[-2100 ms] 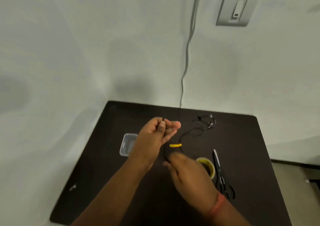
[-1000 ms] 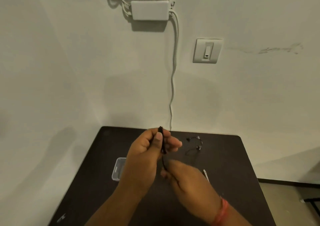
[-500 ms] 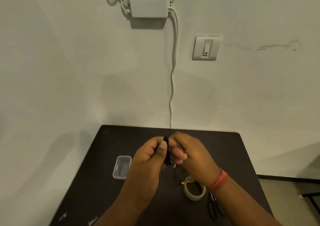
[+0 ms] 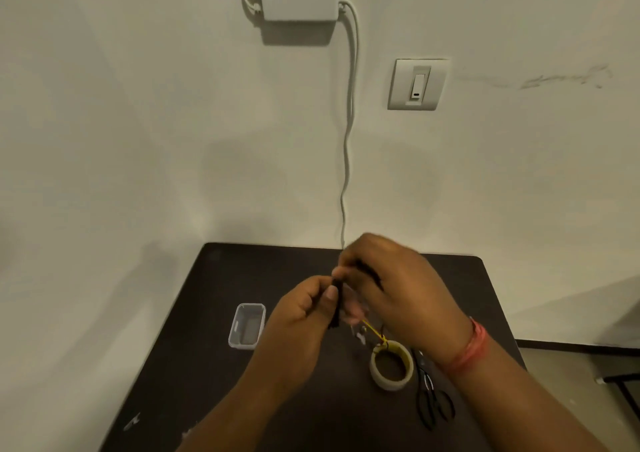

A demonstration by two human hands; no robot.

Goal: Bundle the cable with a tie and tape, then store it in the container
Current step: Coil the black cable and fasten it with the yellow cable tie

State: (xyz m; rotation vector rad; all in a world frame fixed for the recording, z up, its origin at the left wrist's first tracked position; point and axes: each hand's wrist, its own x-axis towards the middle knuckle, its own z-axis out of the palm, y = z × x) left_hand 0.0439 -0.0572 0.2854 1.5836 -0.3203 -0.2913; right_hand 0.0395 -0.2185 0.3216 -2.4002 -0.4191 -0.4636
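Observation:
Above the dark table [image 4: 214,375], my left hand [image 4: 301,316] pinches a folded bunch of thin black cable [image 4: 336,304] between thumb and fingers. My right hand [image 4: 398,288] is closed on the same cable just to the right, a black strand running across its fingers. A yellow tie [image 4: 374,332] lies on the table under my right hand, reaching toward the roll of pale tape [image 4: 391,365]. The small clear plastic container [image 4: 247,325] sits open on the table left of my hands.
Black-handled scissors [image 4: 433,399] lie right of the tape roll, partly under my right forearm. A white wall cable [image 4: 346,160] drops behind the table's far edge. White scuffs [image 4: 131,422] mark the table's near left corner.
My right hand has come up from below to meet my left hand, gathering the loose cable off the table into the bunch. The view tilted so the tape and scissors show.

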